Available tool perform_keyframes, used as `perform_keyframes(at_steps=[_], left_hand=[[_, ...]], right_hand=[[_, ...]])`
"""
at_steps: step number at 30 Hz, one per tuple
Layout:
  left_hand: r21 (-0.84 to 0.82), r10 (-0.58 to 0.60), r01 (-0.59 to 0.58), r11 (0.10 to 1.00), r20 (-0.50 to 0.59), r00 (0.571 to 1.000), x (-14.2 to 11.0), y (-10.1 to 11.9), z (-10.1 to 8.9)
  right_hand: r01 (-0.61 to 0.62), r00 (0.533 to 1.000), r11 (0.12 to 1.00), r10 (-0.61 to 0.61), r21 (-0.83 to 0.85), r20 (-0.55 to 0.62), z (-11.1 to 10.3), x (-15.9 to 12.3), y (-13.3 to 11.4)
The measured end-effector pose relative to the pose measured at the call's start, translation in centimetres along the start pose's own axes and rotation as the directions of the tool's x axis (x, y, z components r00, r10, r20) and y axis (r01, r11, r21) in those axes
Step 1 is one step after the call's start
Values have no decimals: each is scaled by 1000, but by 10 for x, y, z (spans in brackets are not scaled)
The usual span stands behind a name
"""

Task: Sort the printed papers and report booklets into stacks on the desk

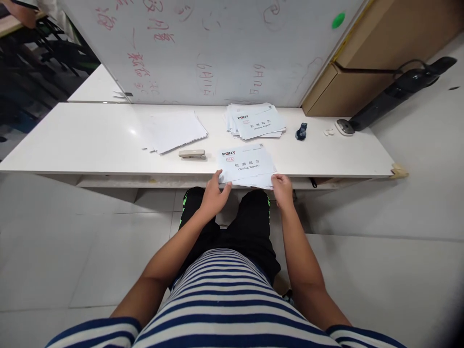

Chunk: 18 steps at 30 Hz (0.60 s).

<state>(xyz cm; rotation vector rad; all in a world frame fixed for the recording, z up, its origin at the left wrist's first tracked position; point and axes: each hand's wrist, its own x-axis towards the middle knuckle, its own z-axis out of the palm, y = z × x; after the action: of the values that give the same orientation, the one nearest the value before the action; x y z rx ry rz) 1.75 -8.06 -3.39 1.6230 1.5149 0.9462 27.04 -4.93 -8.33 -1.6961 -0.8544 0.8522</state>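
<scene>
The left hand (215, 193), half open, touches the papers (250, 175); the right hand (283, 189) pinches them. Print faces the person, long axis along the bench's (90, 140) front edge.

Both arms (172, 246) reach forward, left hand (213, 195) thumb and forefinger parted, right hand (283, 190) pinched.

The top edge slices straight through the whiteboard (232, 43) and the upper cardboard box (391, 36)! Far left corner, another person's arm (24, 14) is cropped and blurry. The near report (246, 174) carries print too tiny to read, and some fingers of the right hand (283, 191) hide, seemingly beneath it!
</scene>
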Motion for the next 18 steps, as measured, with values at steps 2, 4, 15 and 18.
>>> perform_keyframes(at_steps=[2,4,15,18], left_hand=[[-131,-48,46,990,-10,999,-6,-3,-2],[-268,-173,153,951,-55,983,-5,-8,-5],[-472,-401,483,738,268,876,34,-16,1],[-482,-372,448,753,249,894,25,-21,8]], right_hand=[[-8,1000,1000,8,-20,14,-7,-3,-3],[-68,997,998,68,16,43,-14,-2,-5],[-165,971,977,136,134,196,-7,2,-7],[-153,971,976,120,153,209,-12,-15,1]])
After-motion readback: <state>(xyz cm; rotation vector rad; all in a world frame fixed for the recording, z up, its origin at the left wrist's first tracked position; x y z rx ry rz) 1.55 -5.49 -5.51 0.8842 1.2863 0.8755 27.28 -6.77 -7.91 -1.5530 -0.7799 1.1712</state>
